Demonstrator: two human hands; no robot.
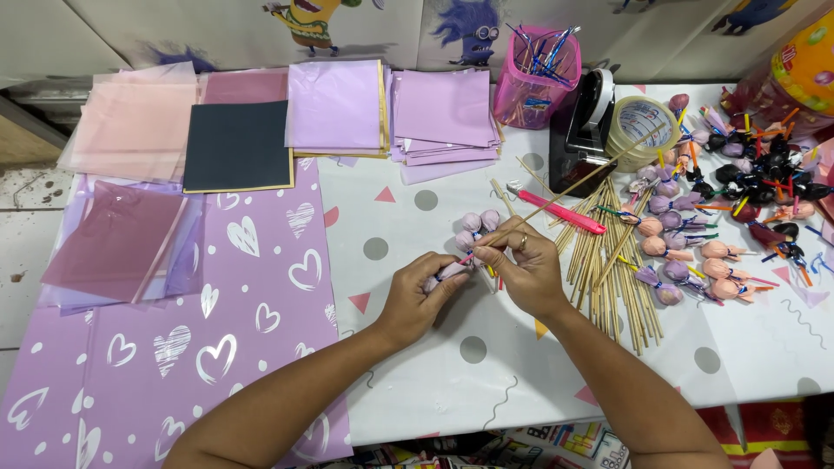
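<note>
My left hand [420, 295] grips a small bunch of lilac-wrapped lollipops [476, 227] by their sticks, near the middle of the table. My right hand [523, 266], with a ring on one finger, pinches a long thin wooden skewer [584, 183] against that bunch. The skewer slants up and to the right, towards the tape roll. Both hands touch the bunch, and the sticks are mostly hidden under my fingers.
Loose wooden skewers [618, 280] and a pink cutter [563, 212] lie right of my hands. Wrapped pink, lilac and black lollipops [728, 217] spread at far right. A black tape dispenser [592, 126], a pink cup of sticks [534, 78] and stacked wrapping sheets [334, 108] stand behind.
</note>
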